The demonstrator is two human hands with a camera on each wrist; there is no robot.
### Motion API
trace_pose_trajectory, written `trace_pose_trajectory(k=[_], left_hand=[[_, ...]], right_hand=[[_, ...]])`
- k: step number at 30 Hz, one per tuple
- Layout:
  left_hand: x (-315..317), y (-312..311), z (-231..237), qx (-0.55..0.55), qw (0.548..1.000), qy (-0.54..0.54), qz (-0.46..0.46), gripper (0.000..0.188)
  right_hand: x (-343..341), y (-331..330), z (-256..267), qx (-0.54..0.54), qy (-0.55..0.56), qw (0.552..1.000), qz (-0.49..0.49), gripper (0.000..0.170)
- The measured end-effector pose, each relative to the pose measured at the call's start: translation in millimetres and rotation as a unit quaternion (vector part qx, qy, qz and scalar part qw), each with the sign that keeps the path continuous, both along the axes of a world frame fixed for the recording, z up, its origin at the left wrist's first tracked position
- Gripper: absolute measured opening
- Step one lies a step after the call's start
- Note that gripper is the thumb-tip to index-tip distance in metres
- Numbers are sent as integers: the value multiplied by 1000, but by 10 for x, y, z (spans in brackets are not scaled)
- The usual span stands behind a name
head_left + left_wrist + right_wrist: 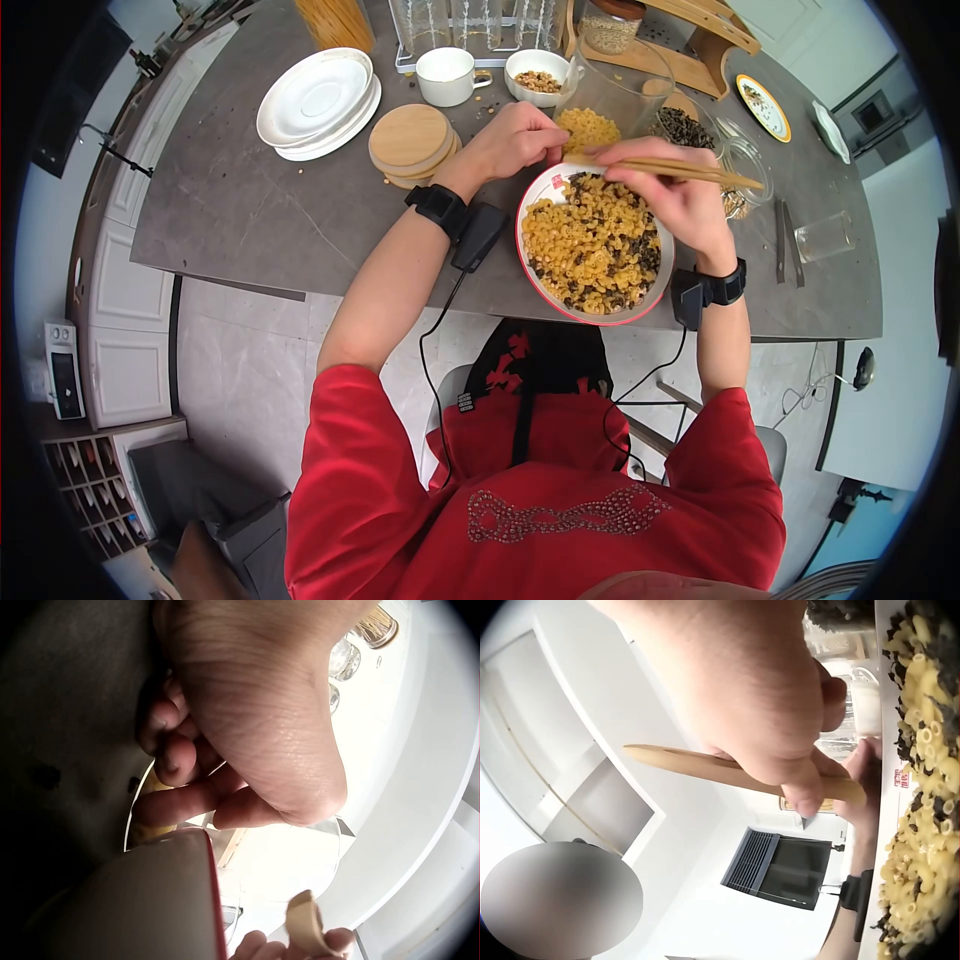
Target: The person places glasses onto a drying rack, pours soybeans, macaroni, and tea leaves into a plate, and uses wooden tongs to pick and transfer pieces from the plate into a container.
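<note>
right hand (682, 198) holds probable wooden tongs (715, 175) sideways near the bowl (636, 312).

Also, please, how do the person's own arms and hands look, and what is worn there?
The left hand and right hand wear no gloves. Each wrist has a black strap with a boxy black device and thin black cable. The short sleeves are red.

Can read no text for certain. Can make out small red characters (901, 778), too unclear to spell out, inside the bowl (545, 188), at eleven o'clock in the head view.
</note>
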State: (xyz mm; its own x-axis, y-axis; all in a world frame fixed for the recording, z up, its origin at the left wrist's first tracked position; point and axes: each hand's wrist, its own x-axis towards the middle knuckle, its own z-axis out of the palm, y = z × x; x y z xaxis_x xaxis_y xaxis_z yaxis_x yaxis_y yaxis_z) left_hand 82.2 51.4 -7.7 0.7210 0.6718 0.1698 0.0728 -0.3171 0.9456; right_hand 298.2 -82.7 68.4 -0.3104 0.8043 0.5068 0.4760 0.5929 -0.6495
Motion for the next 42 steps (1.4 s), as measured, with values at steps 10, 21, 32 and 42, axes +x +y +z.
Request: trace_pose_trajectory(k=[10, 21, 32, 42], left_hand=[[-5, -8, 38, -9, 1000, -2, -10, 38], [-1, 14, 11, -10, 1000, -2, -10, 37], [-6, 23, -15, -10, 1000, -3, -10, 37], [0, 25, -7, -7, 1000, -1, -13, 38]], right_hand=[[-38, 38, 120, 119, 151, 968, -158, 25], [41, 17, 103, 63, 171, 971, -156, 29], [-28, 22, 69, -59, -140, 986, 64, 18], [-11, 28, 35, -57, -145, 987, 25, 16]])
